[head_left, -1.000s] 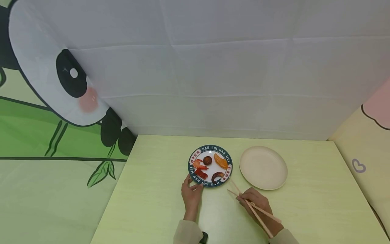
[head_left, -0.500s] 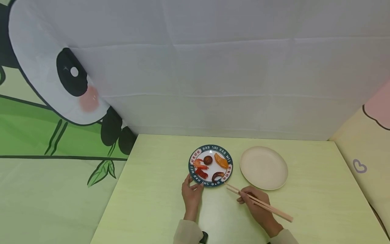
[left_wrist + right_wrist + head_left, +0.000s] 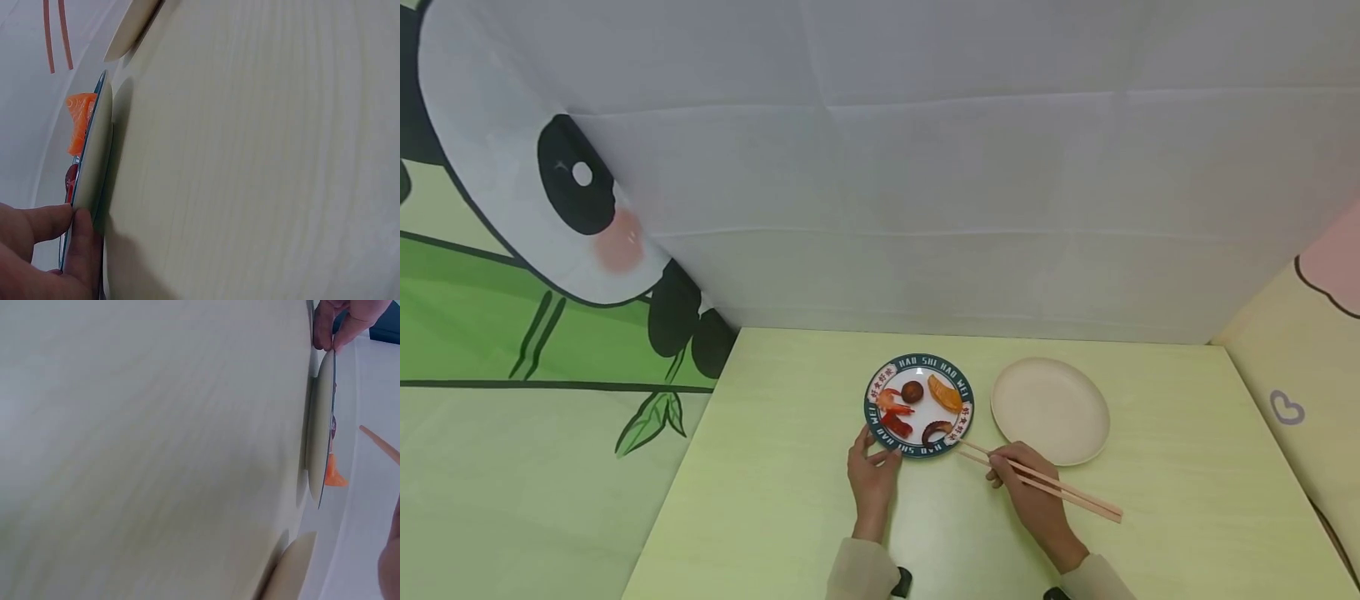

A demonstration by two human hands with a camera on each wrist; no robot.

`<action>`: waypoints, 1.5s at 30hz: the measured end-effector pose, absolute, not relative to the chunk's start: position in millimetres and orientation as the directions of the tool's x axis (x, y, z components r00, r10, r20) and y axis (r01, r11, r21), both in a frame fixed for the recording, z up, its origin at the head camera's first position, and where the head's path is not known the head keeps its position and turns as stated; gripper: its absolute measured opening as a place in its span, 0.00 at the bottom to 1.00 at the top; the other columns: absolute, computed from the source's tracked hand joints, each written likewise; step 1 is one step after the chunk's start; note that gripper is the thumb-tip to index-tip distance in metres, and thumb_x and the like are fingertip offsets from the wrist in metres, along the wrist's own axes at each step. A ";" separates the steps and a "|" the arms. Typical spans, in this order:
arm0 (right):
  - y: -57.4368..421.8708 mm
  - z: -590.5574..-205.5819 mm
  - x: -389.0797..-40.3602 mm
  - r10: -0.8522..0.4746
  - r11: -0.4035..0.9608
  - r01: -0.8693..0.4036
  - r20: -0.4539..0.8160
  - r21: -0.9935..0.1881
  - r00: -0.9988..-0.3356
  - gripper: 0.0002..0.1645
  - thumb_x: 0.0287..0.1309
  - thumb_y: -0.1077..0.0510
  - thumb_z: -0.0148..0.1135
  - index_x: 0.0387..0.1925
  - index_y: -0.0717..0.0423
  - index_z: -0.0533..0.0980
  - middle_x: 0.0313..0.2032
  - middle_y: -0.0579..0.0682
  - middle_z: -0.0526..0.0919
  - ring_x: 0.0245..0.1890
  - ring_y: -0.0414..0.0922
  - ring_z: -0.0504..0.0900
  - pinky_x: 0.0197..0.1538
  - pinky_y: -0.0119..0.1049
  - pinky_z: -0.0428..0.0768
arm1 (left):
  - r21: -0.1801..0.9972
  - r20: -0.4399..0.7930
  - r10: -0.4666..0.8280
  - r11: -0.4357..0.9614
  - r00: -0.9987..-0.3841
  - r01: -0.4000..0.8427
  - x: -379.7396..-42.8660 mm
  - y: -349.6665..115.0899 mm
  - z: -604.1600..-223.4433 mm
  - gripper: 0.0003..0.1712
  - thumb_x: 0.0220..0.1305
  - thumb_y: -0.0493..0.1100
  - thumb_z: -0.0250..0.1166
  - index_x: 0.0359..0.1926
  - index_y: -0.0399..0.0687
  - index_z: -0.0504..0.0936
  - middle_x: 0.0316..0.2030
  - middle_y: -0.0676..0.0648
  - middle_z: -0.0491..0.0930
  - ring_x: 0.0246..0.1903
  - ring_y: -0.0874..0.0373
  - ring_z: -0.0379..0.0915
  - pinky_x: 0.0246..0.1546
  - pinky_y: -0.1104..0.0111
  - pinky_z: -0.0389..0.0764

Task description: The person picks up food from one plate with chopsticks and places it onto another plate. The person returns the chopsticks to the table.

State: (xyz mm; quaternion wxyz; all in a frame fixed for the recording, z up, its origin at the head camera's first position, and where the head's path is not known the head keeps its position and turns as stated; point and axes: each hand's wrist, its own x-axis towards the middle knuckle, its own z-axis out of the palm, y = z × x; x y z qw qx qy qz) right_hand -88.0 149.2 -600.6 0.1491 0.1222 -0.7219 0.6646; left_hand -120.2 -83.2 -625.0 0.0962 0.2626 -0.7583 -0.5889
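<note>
My left hand (image 3: 874, 487) pinches the near left rim of a round plate (image 3: 967, 408) with a dark blue lettered border. On it lie a brown ball (image 3: 912, 392), an orange slice (image 3: 945, 394) with pale lines, a shrimp (image 3: 892, 403), a red piece (image 3: 896, 424) and a curled octopus tentacle (image 3: 936, 429). A pair of wooden chopsticks (image 3: 1101, 505) is held in my right hand (image 3: 1033, 500). Their slightly parted tips are by the plate's lower right rim, near the tentacle, with nothing between them. In the left wrist view the chopsticks (image 3: 65, 37) appear above the tabletop.
A plain cream plate (image 3: 1049, 408) stands to the right of the patterned one, just beyond my right hand. Both are on a pale yellow table (image 3: 760, 500). A white cloth wall (image 3: 955, 208) rises behind the table's far edge, with printed cloth at both sides.
The chopsticks have swung from crossed to nearly parallel, their rear ends now pointing right. My right hand has shifted slightly up. The left hand and plate have stayed in place.
</note>
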 end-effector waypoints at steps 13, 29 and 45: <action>136.5 -597.7 -102.0 -0.022 0.031 -0.356 0.356 -0.934 -0.934 0.12 0.76 0.72 0.53 0.43 0.79 0.80 0.33 0.70 0.82 0.29 0.40 0.89 0.33 0.33 0.88 | 0.948 -0.156 -0.506 0.164 -0.848 -0.272 -117.8 -83.7 -622.5 0.40 0.56 0.26 0.73 0.72 0.32 0.72 0.55 0.34 0.76 0.41 0.48 0.85 0.42 0.60 0.87; 131.0 -606.4 -112.4 -0.027 0.052 -0.272 0.271 -0.961 -0.962 0.12 0.75 0.69 0.57 0.48 0.77 0.80 0.35 0.74 0.80 0.28 0.52 0.90 0.32 0.35 0.88 | 0.943 -0.163 -0.512 0.169 -0.843 -0.285 -117.2 -83.4 -619.6 0.40 0.56 0.27 0.73 0.72 0.32 0.73 0.55 0.34 0.77 0.41 0.47 0.85 0.44 0.57 0.87; 125.4 -603.6 -123.2 -0.042 0.058 -0.187 0.185 -0.981 -0.982 0.13 0.76 0.67 0.57 0.50 0.77 0.80 0.37 0.71 0.82 0.30 0.43 0.90 0.31 0.37 0.88 | 0.941 -0.164 -0.509 0.175 -0.845 -0.288 -115.4 -83.6 -616.7 0.40 0.57 0.27 0.73 0.72 0.32 0.72 0.56 0.33 0.77 0.41 0.47 0.85 0.44 0.56 0.88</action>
